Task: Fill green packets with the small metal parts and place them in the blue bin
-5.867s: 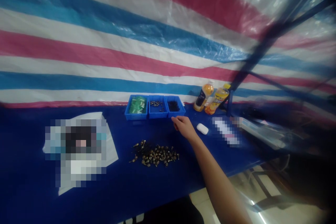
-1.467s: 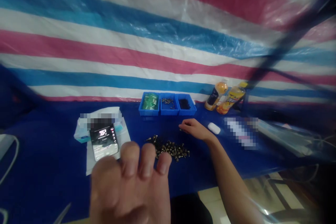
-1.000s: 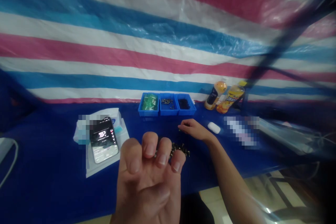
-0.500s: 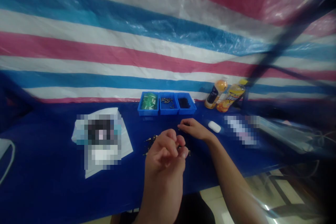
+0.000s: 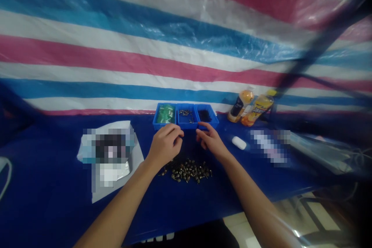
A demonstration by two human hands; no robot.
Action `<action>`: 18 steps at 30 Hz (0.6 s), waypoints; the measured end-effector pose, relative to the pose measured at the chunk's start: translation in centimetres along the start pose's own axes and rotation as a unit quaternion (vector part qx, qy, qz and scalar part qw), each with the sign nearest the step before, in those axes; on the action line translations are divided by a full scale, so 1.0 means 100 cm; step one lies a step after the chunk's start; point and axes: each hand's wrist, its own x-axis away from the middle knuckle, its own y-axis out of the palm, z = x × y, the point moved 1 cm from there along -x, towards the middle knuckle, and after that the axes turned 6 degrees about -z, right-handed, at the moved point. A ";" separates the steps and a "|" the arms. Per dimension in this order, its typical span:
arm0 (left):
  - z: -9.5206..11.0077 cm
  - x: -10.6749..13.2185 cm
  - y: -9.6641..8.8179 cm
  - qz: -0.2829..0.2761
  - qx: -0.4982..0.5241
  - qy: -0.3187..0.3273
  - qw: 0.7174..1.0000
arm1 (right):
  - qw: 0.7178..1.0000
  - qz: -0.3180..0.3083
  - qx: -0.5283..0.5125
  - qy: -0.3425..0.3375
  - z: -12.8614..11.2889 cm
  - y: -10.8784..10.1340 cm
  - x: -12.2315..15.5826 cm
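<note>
Above the blue table (image 5: 43, 201), my left hand (image 5: 164, 145) has its fingers curled into a pinch, and what it holds is too small to make out. My right hand (image 5: 210, 141) faces it a short gap away, fingers bent toward the thumb, its contents also unclear. Both hands are just in front of three joined blue bins: one with green pieces (image 5: 165, 115), one with small metal parts (image 5: 186, 115), one with black parts (image 5: 205, 115). A pile of small brass parts (image 5: 188, 170) lies on the table below the hands.
A white sheet of paper (image 5: 128, 159) with a blurred item on it lies at the left. A small white case (image 5: 238, 142) sits right of my right hand. Two orange drink bottles (image 5: 250, 106) stand at the back right. A striped plastic sheet (image 5: 174, 46) forms the backdrop.
My left hand has dropped from close to the camera and reached forward to the bins. My right hand has shifted slightly toward the bins, and the two hands now face each other.
</note>
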 end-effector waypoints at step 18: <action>-0.011 0.014 -0.005 -0.045 -0.029 -0.179 0.982 | 0.910 -0.145 0.367 -0.124 0.004 0.002 0.008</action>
